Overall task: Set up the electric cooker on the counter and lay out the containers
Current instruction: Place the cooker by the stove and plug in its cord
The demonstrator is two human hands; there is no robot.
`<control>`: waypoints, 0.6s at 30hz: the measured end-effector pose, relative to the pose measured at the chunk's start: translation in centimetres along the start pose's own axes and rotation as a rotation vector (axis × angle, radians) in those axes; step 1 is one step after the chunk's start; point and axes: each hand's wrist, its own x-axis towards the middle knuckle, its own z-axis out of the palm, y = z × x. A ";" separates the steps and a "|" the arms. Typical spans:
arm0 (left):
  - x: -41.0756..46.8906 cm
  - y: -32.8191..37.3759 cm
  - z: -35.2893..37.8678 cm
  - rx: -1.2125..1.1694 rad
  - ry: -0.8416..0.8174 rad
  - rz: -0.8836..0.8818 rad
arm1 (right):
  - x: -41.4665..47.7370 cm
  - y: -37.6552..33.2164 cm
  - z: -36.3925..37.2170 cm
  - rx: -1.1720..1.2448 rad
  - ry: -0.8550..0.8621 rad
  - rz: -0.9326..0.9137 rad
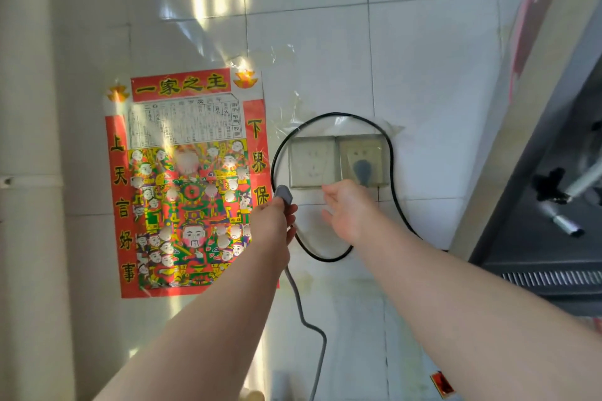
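The white tiled wall (423, 58) fills the view, glossy and flat, with thin grey grout lines and streaks of sunlight. Its landmark is the double socket plate (337, 161), two square, yellowed plastic faces side by side under a clear, crinkled film. Right of the socket plate, a dark metal range hood (553, 221) slants down the frame edge, closing off that side. Left of the socket plate hangs a rectangular paper poster (189, 185), red-bordered, crowded with bright printed figures. A thin black cable (394, 182) loops round the socket plate in a rough oval. A grey plug already sits in the plate's right face; the left face is free.

Just below the socket plate, the right hand (345, 208) is spread, fingers loose, holding nothing, near the plate's lower edge. Below and left of the plate, the left hand (277, 221) is closed around the cooker's grey plug (284, 194), rounded and smooth, apart from the plate. Its grey cord (306, 319) trails down in soft bends over bare tile.
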 end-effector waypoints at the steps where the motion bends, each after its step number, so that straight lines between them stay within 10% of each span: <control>1: 0.2 -0.1 -0.2 0.009 0.001 -0.006 | -0.1 0.0 0.2 0.060 -0.003 0.003; 7: 0.5 -0.8 -0.1 0.037 -0.036 -0.021 | -2.1 0.4 1.2 0.029 0.064 -0.152; 18: 1.6 -0.2 2.7 0.058 -0.099 0.026 | -2.4 -3.0 -1.2 -1.365 -0.093 -0.926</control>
